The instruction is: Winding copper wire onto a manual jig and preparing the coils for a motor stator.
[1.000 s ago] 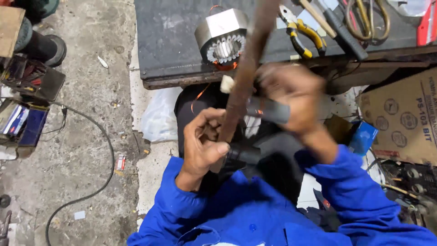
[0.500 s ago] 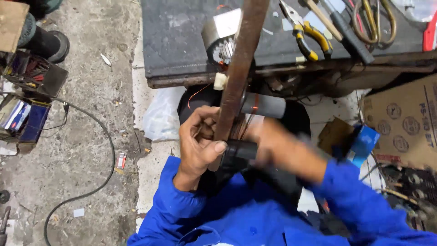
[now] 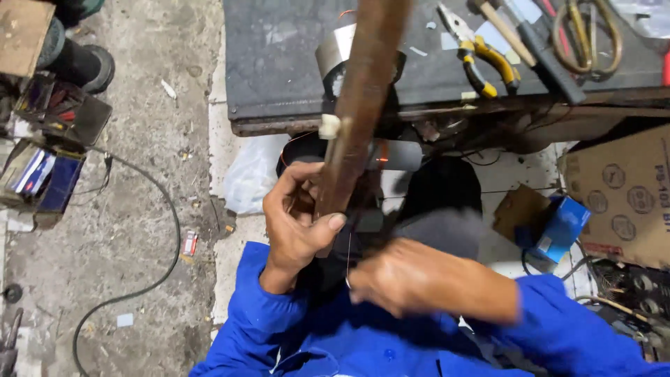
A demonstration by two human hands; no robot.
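While the left hand (image 3: pixel 296 223) is wrapping its grip closed around the lower end of a long rusty bar (image 3: pixel 359 112), the bar is rising toward 12 o'clock and crossing the front edge of the dark desk (image 3: pixel 279 77). The right hand (image 3: pixel 408 276) is blurring at 4 o'clock of the left hand; its fingers are curling, with a thin copper wire (image 3: pixel 348 255) running just beside them, but whether that grip is holding anything cannot be told. A grey cylinder with copper winding (image 3: pixel 394 155) is lying just behind the bar, below the desk edge. On the desk, yellow-handled pliers (image 3: pixel 481 59) are lying at 2 o'clock of the bar, with scissors (image 3: pixel 586 35) farther toward 3 o'clock
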